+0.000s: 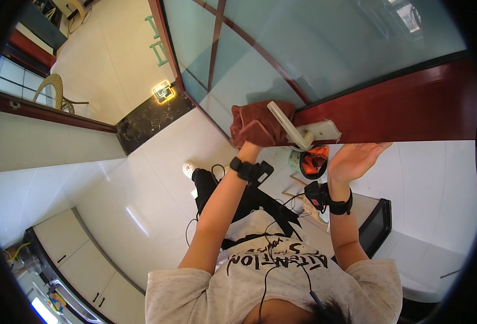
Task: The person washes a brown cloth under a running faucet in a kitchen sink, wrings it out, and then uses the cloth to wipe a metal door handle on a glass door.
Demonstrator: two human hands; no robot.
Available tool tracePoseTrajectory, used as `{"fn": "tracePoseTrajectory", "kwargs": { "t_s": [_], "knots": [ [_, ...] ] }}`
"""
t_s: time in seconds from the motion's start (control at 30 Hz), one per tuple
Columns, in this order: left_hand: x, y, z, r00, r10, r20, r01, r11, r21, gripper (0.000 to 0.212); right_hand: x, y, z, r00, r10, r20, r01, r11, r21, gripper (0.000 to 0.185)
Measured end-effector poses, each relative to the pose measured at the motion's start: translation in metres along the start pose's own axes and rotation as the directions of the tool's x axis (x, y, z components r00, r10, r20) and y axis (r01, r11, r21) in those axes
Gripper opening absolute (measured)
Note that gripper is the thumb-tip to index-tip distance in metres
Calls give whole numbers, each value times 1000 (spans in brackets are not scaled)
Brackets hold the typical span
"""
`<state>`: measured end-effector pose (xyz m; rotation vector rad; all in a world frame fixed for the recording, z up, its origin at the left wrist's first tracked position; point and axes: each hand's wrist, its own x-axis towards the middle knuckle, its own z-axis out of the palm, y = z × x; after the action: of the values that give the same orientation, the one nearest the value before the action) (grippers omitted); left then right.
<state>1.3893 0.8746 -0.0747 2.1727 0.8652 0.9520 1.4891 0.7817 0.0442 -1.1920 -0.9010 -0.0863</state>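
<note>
My left hand (251, 148) is mostly hidden inside a reddish-brown cloth (252, 121), which it holds against the door beside the handle. A white lever handle (289, 125) on a pale backplate stands out just right of the cloth and partly overlaps it. The door (388, 105) has a glossy red-brown frame around a large glass pane (327, 52) with crossing bars. At the door's near edge is my right hand (354, 162), palm visible and its fingers hidden behind the frame. I cannot tell whether those fingers grip the edge.
Below the handle stands a round bin (314, 164) with orange material inside, near a wooden-legged stool (297, 188). A dark stone threshold (151, 121) crosses the doorway floor, with a wicker chair (58, 93) beyond. Pale cabinets (78, 263) line the lower left. Thin cables hang along my body.
</note>
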Motion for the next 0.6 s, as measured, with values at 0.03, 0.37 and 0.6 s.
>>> {"fn": "tracePoseTrajectory", "kwargs": {
  "t_s": [0.03,0.37,0.6],
  "knots": [
    [0,6,1,994,93,-61,-76,968,238,20,0,0,-1,1000,-3,13,3,1000,21,55],
    [2,9,-12,991,-106,81,83,964,254,22,-10,-12,6,995,-74,61,71,996,58,58],
    [5,22,-45,957,-167,236,92,950,299,24,-22,-25,9,999,35,5,-35,999,12,62]
  ]
}}
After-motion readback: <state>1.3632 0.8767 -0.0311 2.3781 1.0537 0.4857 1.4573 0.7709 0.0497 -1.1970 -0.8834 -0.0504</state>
